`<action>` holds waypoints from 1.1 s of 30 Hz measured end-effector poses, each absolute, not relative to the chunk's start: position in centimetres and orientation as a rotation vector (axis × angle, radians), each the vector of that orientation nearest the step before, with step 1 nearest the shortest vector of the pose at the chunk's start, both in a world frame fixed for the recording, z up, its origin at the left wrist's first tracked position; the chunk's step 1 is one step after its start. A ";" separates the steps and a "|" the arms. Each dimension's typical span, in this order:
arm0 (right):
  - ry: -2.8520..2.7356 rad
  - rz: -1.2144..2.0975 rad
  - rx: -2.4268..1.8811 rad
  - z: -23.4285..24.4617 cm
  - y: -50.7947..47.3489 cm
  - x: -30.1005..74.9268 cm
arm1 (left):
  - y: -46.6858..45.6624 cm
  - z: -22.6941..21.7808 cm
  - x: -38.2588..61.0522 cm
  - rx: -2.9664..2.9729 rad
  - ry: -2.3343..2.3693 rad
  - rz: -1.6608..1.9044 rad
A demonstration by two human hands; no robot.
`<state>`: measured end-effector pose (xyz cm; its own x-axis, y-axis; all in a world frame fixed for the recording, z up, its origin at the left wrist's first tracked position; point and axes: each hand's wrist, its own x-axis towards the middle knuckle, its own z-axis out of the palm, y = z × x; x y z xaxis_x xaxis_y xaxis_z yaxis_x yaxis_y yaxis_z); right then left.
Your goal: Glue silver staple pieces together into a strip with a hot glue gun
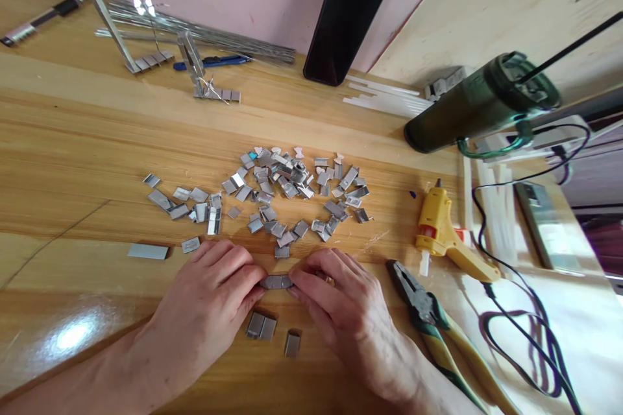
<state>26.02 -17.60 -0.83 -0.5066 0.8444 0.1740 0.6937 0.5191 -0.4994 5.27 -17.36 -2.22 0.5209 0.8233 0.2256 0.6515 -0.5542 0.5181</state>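
Note:
My left hand (209, 298) and my right hand (345, 311) meet just above the wooden table, pinching opposite ends of a short row of grey metal pieces (277, 282). Thumbs and index fingers press on it from both sides and hide its ends. Closer to me lie a joined pair of metal pieces (261, 326) and one single metal piece (293, 343). Beyond my fingers spreads a loose pile of small folded metal pieces (287, 175). A flat metal strip (148, 251) lies left of my left hand.
Pliers (423, 311) and a yellow glue gun (442, 227) with its cord lie to the right. Behind them stands a dark green tumbler (477, 104). Along the back are a metal frame (111, 19), thin wires (204, 32), a blue cutter knife (214, 61) and a black phone-like slab (353, 13).

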 end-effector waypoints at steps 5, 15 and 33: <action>-2.370 0.513 -1.267 -0.8 -17.6 26.0 | -17.4 -2.3 5.2 2.412 1.212 0.635; -2.382 0.513 -1.274 -0.8 -17.6 25.9 | -17.7 -2.6 5.2 2.372 1.255 0.637; -2.389 0.517 -1.276 -0.7 -17.5 26.0 | -17.4 -2.1 5.2 2.418 1.219 0.617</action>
